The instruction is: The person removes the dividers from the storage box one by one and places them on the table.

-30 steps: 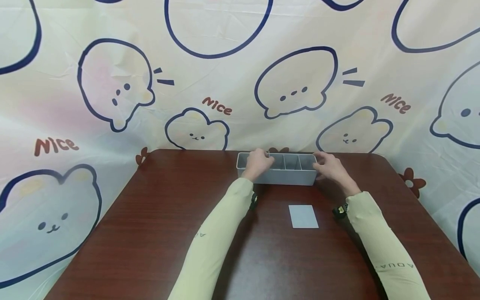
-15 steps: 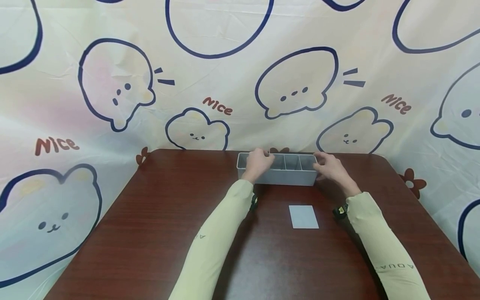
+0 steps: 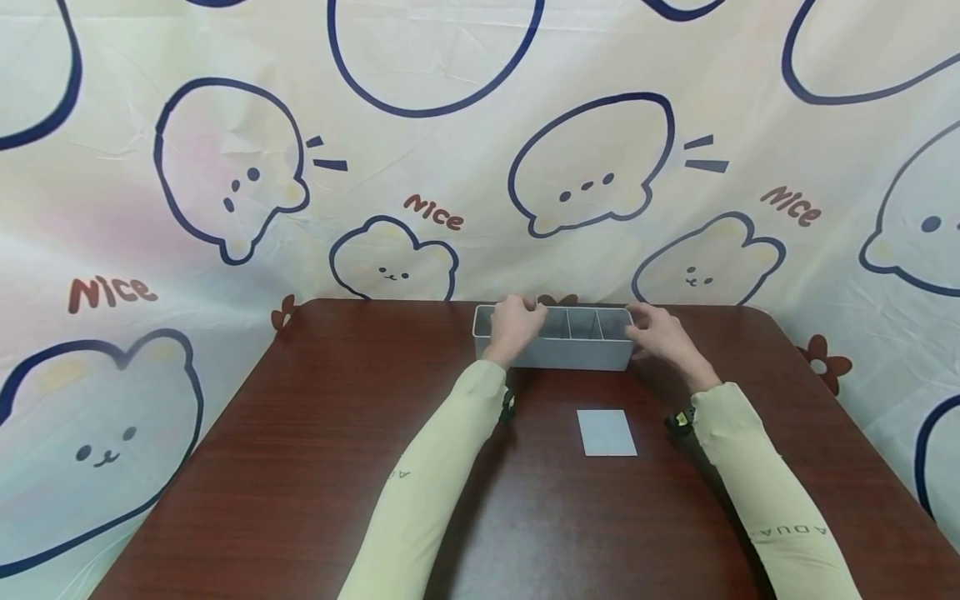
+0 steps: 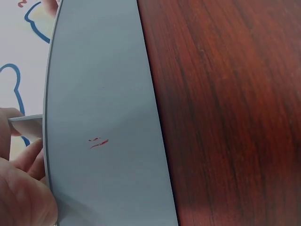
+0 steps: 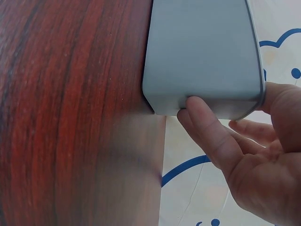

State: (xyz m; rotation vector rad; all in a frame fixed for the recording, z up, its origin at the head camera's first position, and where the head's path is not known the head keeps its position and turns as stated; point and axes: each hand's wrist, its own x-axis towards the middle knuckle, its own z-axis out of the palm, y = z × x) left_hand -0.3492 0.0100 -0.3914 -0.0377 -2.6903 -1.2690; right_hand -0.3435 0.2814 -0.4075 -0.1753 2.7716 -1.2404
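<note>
A long grey storage box with compartments stands at the back of the table. My left hand reaches over its left part. In the left wrist view, the fingers pinch a thin grey divider that sticks up above the box's rim. My right hand holds the right end of the box. In the right wrist view, its fingers lie against the end wall, and the thumb is at the rim. Two dividers show in the right part; the left hand hides some of the inside.
A white rectangular card lies on the brown wooden table, in front of the box and between the forearms. A cartoon-printed cloth hangs right behind the table's back edge.
My left hand has shifted very slightly at the divider. The box, the card and my right hand stay where they were.
</note>
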